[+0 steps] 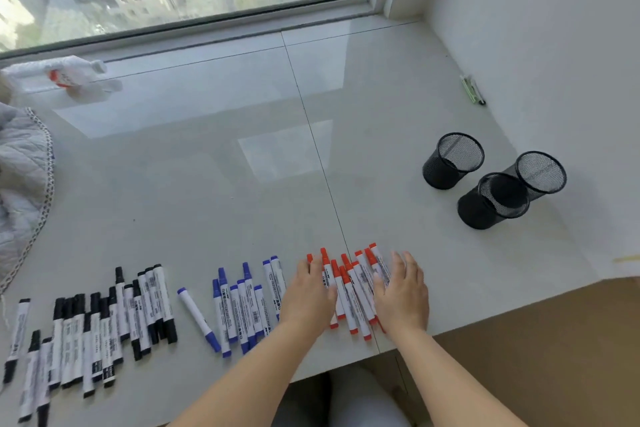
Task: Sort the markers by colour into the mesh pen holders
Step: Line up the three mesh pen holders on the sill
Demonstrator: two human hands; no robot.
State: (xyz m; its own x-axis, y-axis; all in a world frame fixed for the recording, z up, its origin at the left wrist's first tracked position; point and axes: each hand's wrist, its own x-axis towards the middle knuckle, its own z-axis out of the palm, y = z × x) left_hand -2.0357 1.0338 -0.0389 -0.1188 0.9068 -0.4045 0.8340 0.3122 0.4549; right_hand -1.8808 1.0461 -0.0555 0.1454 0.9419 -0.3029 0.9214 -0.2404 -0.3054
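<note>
Both hands flat | red markers [349, 291] between left hand [308, 295], right hand [401, 291]

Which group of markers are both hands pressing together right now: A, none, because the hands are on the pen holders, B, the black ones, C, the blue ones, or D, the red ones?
D: the left hand and right hand lie with straight fingers on either side of the red markers, while the blue markers and black markers lie untouched further left and the mesh pen holders stand apart.
</note>
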